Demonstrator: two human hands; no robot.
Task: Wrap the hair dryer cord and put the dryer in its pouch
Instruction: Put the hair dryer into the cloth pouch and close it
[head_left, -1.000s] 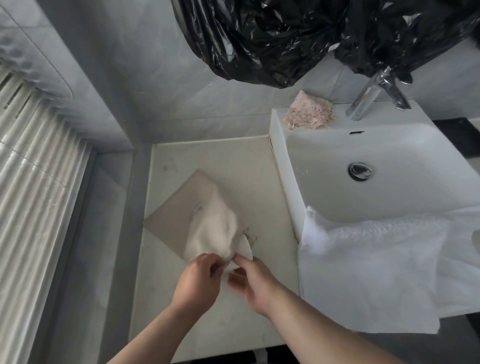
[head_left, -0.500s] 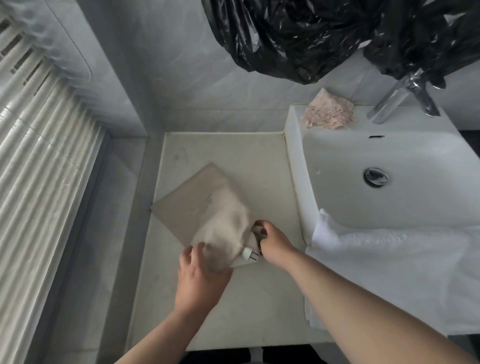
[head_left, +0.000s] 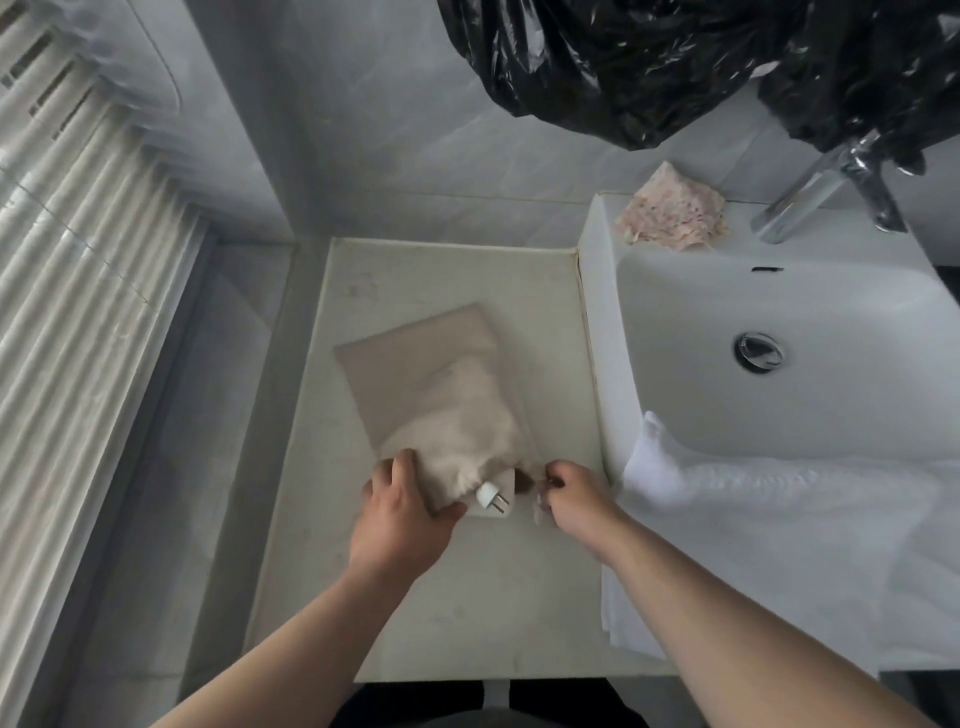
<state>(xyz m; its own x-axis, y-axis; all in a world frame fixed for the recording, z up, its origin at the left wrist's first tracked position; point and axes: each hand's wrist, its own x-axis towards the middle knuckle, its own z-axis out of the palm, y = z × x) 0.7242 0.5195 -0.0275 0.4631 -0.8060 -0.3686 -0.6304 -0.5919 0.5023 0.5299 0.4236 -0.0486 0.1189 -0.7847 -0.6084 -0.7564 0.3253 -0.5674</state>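
Note:
A beige cloth pouch (head_left: 441, 395) lies on the pale countertop (head_left: 467, 587), bulging at its near end. The hair dryer is hidden inside it; only its white plug (head_left: 491, 496) with two prongs and a bit of white body stick out of the pouch mouth. My left hand (head_left: 402, 512) presses on the pouch's near left corner, fingers around the fabric beside the plug. My right hand (head_left: 574, 493) is closed on the pouch's drawstring at the right side of the mouth, where a dark brown bit shows.
A white sink (head_left: 779, 364) stands to the right with a chrome tap (head_left: 826, 187) and a pinkish cloth (head_left: 672, 213) on its rim. A white towel (head_left: 779, 530) hangs over its front edge. A black plastic bag (head_left: 675, 62) hangs above. Slatted blinds (head_left: 78, 312) are at left.
My left hand moved from the pouch mouth to grip its near left corner. My right hand shifted right to the drawstring. The plug came into view at the mouth.

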